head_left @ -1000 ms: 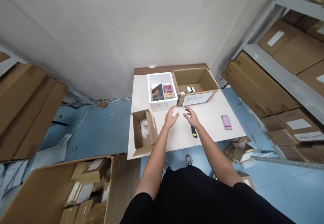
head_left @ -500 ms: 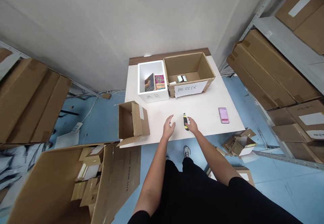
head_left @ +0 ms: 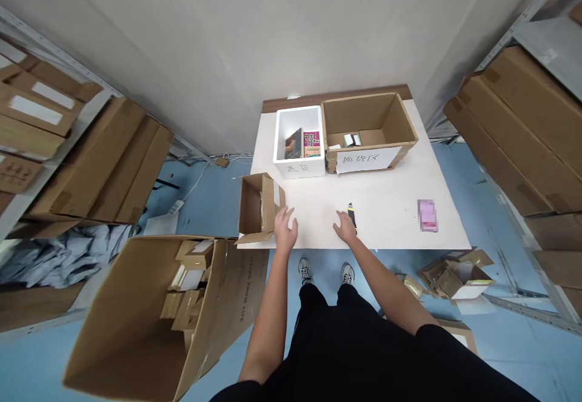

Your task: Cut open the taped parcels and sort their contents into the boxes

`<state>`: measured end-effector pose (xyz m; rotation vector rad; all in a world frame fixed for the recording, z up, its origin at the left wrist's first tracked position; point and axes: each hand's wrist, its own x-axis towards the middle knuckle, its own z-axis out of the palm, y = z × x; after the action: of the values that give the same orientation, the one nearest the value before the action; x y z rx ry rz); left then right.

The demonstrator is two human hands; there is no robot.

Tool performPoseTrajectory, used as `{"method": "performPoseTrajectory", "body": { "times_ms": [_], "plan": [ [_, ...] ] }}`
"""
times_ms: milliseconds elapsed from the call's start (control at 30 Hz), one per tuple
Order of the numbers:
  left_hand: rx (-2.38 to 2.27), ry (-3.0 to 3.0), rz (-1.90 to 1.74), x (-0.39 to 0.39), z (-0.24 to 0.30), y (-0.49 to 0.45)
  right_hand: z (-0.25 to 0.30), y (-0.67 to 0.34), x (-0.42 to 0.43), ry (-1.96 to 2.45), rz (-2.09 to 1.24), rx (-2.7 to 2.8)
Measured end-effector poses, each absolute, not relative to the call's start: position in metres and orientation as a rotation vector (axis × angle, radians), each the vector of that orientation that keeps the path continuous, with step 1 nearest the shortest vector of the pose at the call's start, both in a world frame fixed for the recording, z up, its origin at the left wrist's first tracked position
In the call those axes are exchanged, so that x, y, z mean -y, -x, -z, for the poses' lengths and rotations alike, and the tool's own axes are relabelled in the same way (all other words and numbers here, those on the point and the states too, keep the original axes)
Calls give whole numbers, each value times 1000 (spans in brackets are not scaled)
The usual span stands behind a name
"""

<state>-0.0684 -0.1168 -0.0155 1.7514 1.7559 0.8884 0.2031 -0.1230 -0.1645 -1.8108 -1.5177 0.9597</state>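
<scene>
My left hand (head_left: 285,230) is at the right side of a small cardboard box (head_left: 269,211), fingers apart; I cannot tell whether they touch it. The box stands at the table's left front with its flaps open towards the left. Over the table, my right hand (head_left: 345,227) is open with its fingers pointing left and nothing in them. Just beyond it lies a black and yellow utility knife (head_left: 351,211), its lower part partly hidden by that hand.
At the table's (head_left: 313,229) back stand a white foam box (head_left: 299,169) with books and a larger carton (head_left: 400,159) holding small items. A pink pack (head_left: 428,215) lies at right. A huge open carton (head_left: 122,305) with boxes stands left on the floor. Shelves flank both sides.
My left hand has moved left to the small cardboard box. My right hand has come away from the utility knife, to its left. The view has turned left.
</scene>
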Motion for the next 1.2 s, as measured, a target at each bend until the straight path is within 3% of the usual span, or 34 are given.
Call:
{"method": "performPoseTrajectory", "body": {
  "times_ms": [200, 433, 767, 1000, 1200],
  "plan": [
    [-2208, -1525, -841, 98, 0, 205, 92, -55, 74, 1387, -1039, 1718],
    [-1880, -1402, -852, 101, 36, 278, 63, 65, 56, 1397, -1115, 1829],
    [-1693, -1098, -1007, 110, 70, 294, 88, 27, 56, 1554, -1081, 1813],
    [-1421, -1501, -571, 118, 66, 274, 101, 22, 71, 1527, -1302, 1762],
    [-1400, -1358, -525, 120, 75, 293, 98, 27, 72, 1446, -1476, 1661]
  ]
}}
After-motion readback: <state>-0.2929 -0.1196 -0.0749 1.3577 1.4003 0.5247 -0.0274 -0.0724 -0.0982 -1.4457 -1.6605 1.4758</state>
